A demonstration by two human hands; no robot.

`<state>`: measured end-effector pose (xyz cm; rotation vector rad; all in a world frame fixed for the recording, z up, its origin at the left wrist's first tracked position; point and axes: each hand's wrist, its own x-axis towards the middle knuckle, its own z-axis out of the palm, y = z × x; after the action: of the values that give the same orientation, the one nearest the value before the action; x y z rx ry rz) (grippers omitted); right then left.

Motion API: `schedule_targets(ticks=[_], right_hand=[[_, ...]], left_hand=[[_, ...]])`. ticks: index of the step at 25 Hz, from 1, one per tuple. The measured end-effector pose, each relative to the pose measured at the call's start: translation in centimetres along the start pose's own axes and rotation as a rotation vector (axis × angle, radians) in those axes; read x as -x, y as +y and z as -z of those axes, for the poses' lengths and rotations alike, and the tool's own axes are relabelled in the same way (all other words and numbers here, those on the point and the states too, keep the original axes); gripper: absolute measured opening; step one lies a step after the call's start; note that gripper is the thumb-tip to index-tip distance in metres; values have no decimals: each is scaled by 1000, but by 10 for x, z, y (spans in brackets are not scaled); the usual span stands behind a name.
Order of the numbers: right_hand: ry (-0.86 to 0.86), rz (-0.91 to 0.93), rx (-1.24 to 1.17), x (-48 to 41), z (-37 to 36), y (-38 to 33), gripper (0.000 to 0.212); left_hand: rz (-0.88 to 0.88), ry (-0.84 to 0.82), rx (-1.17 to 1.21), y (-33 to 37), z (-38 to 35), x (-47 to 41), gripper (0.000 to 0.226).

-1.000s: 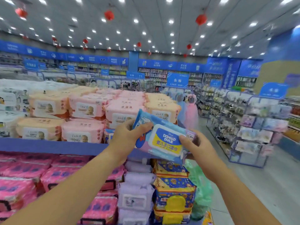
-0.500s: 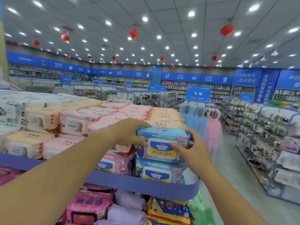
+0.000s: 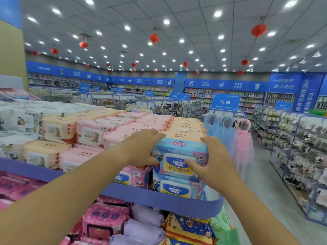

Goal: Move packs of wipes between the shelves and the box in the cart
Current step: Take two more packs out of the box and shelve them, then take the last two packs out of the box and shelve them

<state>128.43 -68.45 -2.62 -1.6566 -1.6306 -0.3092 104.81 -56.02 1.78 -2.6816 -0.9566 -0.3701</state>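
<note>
1. Nearest, on the lower shelf, lie dark pink packs (image 3: 104,220) with lilac packs (image 3: 146,225) just to their right.
2. Above them runs the purple rim of the upper shelf (image 3: 141,195).
3. At that shelf's near right corner a blue pack of wipes (image 3: 178,149) sits on top of a second blue pack (image 3: 178,189).
4. The left hand (image 3: 141,149) clasps the top pack's left end, fingers spread over its top and thumb on its front.
5. The right hand (image 3: 214,163) clasps the right end, thumb pressed on the front label and fingers curved over the top edge.
6. A pink pack (image 3: 132,175) stands just left of the lower blue one.
7. Behind, light pink packs (image 3: 95,133) and orange packs (image 3: 185,128) fill the shelf.
8. Far off, red lanterns (image 3: 154,38) hang from the ceiling.
</note>
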Motion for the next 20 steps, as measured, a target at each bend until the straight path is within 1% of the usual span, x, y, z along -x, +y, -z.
schedule_targets(ticks=[2,4,6,8,11,14,17,20], right_hand=[[-52,170,163,-5,3,-22,78],[-103,275,221,-8,-1,-50,76],[-151,308,132,-6,-14,-85,74],[-207,296,-22,1,-33,-124,72],[-312,262,-242,15,-79,-195,73],[-382,242,-396,30,-143,-273,79],[-482,224,-506,52,-220,-363,73],[-572,260,-623,78,-295,-452,75]], left_hand=[[0,25,89,-8,9,22,94],[13,49,176,-21,21,55,96],[68,47,271,-41,30,106,97],[133,77,415,-67,36,167,94],[303,158,621,-114,40,277,90],[488,212,655,-162,41,388,92],[712,294,721,-214,35,499,90],[895,315,733,-261,29,597,92]])
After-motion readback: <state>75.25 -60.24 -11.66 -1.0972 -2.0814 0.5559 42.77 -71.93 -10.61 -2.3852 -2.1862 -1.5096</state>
